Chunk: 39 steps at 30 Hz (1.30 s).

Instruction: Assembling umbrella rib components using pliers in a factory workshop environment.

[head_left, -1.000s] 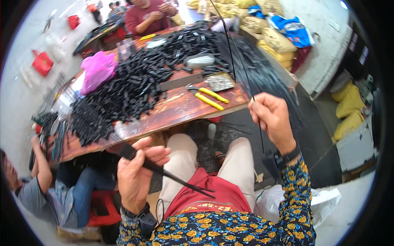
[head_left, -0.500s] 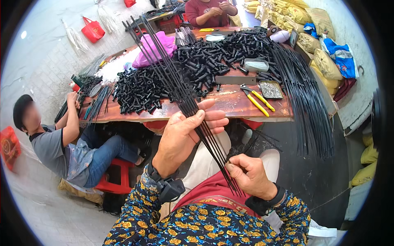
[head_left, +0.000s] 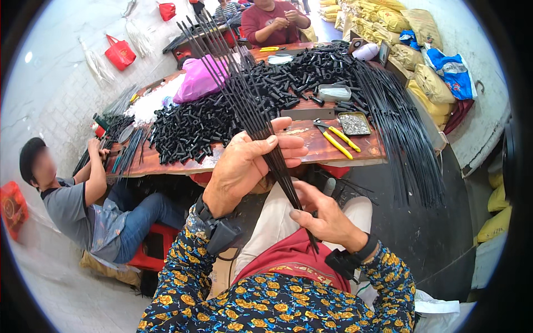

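A bundle of long, thin black rods (head_left: pixel 248 105) slants across the view, its upper ends fanned out over the table and its lower ends gathered above my lap. My left hand (head_left: pixel 239 164) grips the bundle about midway, thumb laid over the rods and fingers stretched out behind them. Beside the lower part of the bundle is my right hand (head_left: pixel 327 216), thumb and fingers apart, their tips at the rods' edge; it does not close round them.
Black tubular parts (head_left: pixel 189 127) cover the wooden table (head_left: pixel 300 145). Yellow-handled pliers (head_left: pixel 336 142) lie near a tray of small metal pieces (head_left: pixel 354 123). More black rods (head_left: pixel 402 127) overhang the right edge. One person (head_left: pixel 83 200) sits at left, another (head_left: pixel 272 25) across the table.
My right hand has opened from a pinch near the rods' lower tips and moved up along them. The lower ends have drawn closer together. The view has shifted slightly.
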Each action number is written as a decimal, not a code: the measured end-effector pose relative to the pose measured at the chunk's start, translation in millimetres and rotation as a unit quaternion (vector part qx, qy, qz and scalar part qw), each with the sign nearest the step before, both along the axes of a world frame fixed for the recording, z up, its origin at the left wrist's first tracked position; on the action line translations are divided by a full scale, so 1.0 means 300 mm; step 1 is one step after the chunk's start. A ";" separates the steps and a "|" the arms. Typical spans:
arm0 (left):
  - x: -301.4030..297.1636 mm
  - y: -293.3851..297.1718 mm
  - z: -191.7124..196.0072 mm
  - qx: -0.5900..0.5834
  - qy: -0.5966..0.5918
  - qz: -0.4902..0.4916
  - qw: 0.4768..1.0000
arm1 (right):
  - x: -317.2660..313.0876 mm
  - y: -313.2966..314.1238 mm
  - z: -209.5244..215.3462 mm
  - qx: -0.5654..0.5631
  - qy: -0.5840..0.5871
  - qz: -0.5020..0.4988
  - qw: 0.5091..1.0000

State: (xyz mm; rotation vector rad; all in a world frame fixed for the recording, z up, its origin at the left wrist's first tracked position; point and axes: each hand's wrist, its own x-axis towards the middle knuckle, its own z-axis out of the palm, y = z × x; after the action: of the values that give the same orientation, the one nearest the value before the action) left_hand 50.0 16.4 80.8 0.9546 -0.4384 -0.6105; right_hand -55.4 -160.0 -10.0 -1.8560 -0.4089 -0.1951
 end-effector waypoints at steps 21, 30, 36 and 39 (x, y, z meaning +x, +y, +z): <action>0.249 -0.165 0.090 0.084 -0.097 -0.089 0.988 | 0.259 -0.057 0.040 0.112 0.033 0.021 0.993; 0.571 -0.250 0.096 0.104 -0.124 -0.142 0.977 | 0.497 -0.133 0.111 0.048 0.018 -0.043 0.998; 0.587 -0.263 -0.042 0.139 -0.075 -0.132 0.979 | 0.517 -0.159 -0.039 0.011 0.084 -0.064 0.994; 0.487 -0.251 -0.128 0.180 -0.047 -0.108 0.977 | 0.417 -0.135 -0.160 0.048 0.135 -0.072 0.987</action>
State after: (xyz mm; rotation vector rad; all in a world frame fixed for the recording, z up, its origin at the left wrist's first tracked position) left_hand 196.1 -58.9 42.5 1.2956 -0.5304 -0.8633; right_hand 69.8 -200.4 -57.9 -1.7869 -0.0768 -0.0579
